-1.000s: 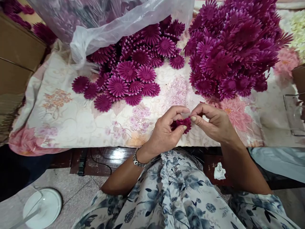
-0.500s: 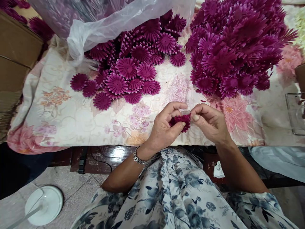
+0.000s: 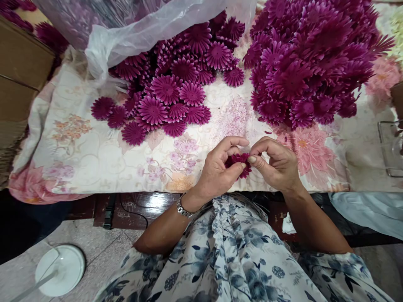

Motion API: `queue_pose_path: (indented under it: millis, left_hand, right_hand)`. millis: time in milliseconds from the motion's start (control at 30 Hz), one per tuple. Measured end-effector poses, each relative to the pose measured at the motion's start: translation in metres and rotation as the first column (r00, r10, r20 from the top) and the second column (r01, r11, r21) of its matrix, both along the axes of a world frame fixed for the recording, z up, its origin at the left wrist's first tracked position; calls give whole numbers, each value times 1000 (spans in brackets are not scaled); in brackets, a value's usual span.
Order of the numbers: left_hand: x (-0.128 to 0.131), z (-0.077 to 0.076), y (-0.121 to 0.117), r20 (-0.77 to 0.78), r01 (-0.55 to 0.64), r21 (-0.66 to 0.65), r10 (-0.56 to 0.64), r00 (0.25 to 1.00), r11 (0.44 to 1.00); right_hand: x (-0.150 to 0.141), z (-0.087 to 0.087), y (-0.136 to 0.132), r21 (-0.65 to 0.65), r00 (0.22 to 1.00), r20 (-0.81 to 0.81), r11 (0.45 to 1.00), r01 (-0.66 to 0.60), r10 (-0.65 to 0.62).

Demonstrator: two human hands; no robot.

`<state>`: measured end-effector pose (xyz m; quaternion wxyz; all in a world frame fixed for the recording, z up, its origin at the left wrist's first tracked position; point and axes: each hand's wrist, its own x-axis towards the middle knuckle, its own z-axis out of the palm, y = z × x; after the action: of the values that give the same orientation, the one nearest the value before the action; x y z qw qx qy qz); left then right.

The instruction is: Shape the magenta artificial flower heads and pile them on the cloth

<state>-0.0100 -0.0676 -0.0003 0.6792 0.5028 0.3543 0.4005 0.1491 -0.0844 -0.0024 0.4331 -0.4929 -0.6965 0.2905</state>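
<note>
A small dark magenta artificial flower (image 3: 240, 159) is pinched between the thumb and bent fingers of my left hand (image 3: 220, 164), just above the table's near edge. My right hand (image 3: 274, 162) has its thumb and index finger pressed together at the flower's right rim, gripping its petals. Part of the flower is hidden behind the fingers. Beyond my hands lies a spread of loose magenta petal discs (image 3: 166, 90), many of them stacked. Farther right rises a tall heap of magenta artificial flowers (image 3: 292, 79).
A clear plastic bag (image 3: 107, 50) slumps over the discs at the back left. Cardboard boxes (image 3: 23, 75) stand at the far left. On the right edge sits a wire frame (image 3: 380, 144). The flowered tablecloth (image 3: 103, 163) covers the table. A white round base (image 3: 61, 270) rests on the floor.
My right thumb and index finger have come in a little to the left and closed on the flower's rim. The left hand keeps its hold, nearly still.
</note>
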Motion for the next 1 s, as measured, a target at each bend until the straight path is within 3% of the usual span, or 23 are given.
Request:
queue_pose_path:
  millis: [167,233,333,367,400,467,600,667,900,1000]
  left_hand:
    - [2,0,-1,95,-12,-83,20,995,996]
    - [-1,3,-3,127,-5,-110,19,992,994]
    - [-8,7,-4,117,-7,-123,21,993,992]
    - [-10,7,-3,111,-23,-116,36,993,993]
    - [-12,7,-1,108,-31,-108,43,993,994]
    - [-13,7,3,117,-30,-102,42,992,994]
    - [-12,3,7,150,-16,-138,37,988,990]
    - [-11,2,5,159,-32,-154,57,986,988]
    - [-7,2,0,198,-23,-218,67,978,976]
    - [-5,0,1,176,-26,-220,66,982,975]
  right_hand:
    - [-3,-8,-2,-98,990,-72,988,116,-123]
    - [1,-8,2,-52,964,-123,972,231,-236]
    - [13,1,7,118,865,-169,861,494,-473]
    - [18,5,8,164,850,-83,834,527,-520]
    - [23,8,8,193,863,46,852,486,-503]
    - [35,12,9,262,808,312,863,432,-500]
    - [65,6,9,406,540,592,801,440,-598]
    - [76,2,10,431,467,651,797,422,-599]
    - [65,4,11,461,484,677,832,308,-554]
    - [54,11,11,517,546,619,816,257,-565]
